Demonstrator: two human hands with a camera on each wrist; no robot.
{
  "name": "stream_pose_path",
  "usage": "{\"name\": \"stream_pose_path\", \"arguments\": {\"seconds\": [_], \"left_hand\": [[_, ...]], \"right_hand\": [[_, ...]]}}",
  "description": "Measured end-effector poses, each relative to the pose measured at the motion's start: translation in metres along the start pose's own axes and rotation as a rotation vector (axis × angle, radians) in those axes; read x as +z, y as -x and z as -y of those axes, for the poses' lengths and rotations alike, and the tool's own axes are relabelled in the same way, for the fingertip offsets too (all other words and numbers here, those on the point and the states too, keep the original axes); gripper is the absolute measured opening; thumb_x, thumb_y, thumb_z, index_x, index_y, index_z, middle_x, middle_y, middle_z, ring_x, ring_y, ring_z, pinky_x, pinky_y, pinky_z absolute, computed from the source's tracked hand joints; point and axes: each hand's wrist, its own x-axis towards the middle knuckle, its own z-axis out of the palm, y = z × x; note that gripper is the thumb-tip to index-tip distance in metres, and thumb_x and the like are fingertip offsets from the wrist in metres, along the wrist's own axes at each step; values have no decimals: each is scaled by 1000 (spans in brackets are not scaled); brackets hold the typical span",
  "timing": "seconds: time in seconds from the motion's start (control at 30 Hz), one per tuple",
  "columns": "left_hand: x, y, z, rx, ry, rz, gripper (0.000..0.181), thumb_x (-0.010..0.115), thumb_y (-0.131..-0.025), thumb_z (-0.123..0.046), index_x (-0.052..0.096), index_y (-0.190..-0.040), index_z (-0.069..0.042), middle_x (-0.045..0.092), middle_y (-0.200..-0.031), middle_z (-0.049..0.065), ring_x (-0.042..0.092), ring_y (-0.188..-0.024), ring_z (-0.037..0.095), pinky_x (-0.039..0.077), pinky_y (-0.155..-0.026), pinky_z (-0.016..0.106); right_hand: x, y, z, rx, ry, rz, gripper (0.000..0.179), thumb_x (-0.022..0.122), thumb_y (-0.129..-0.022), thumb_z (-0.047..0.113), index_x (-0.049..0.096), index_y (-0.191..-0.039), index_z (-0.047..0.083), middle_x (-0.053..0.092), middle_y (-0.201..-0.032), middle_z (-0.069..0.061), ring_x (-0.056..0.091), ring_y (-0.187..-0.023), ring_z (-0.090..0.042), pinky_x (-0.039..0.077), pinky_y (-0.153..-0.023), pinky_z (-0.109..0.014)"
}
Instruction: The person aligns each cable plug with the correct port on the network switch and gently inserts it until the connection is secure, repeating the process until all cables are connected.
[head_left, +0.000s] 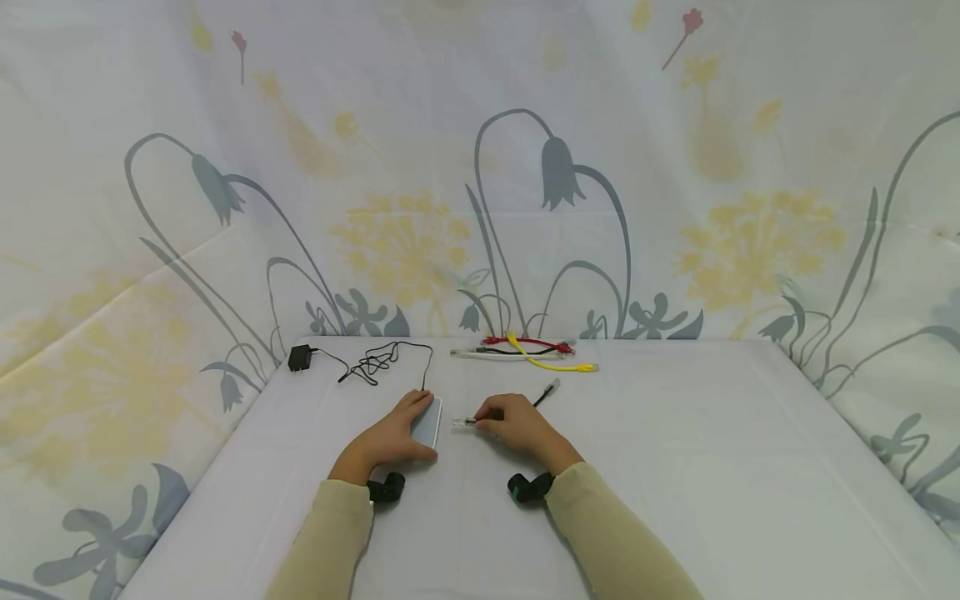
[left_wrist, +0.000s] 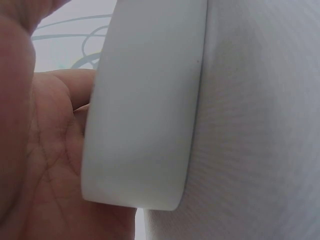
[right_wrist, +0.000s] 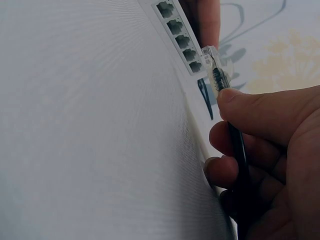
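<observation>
On the table stands a small white network switch, gripped by my left hand with the thumb at its near end and the fingers at its far end. Its smooth pale side fills the middle of the left wrist view. A row of several ports faces right. My right hand pinches a short black network cable just behind its clear plug. The plug points left at the switch, a small gap from it in the head view. The cable's other plug sticks out behind the right hand.
A black power adapter lies at the back left, its tangled thin cord running to the switch's far end. Behind the hands lie red, yellow and white network cables, with another dark one among them. A patterned cloth hangs behind the table.
</observation>
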Motion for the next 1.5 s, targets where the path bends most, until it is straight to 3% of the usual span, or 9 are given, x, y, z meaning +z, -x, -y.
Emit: {"name": "stream_pose_path", "arguments": {"seconds": [0.53,1.13,1.5], "left_hand": [[-2,1,-4,1,-3,-1,102,81,-69,-28,26,-154,-11,17,-162,8,9,-151,32,24,-116,53],[-1,1,-5,-11,-31,-2,102,81,-69,-29,26,-154,-12,16,-163,8,10,-151,31,25,-116,52],[0,1,-2,-4,-14,1,102,80,-69,-30,26,-154,-12,16,-163,8,12,-151,32,27,-115,52]], "right_hand": [[5,5,7,-23,5,11,5,66,-91,25,71,-93,24,67,-88,12,59,-86,-7,48,-84,-32],[11,7,7,-52,-27,-2,7,67,-91,24,72,-95,22,67,-93,10,60,-87,-6,49,-82,-28],[18,11,16,-26,-6,16,7,66,-91,23,72,-94,22,67,-92,11,60,-85,-6,49,-80,-28]]}}
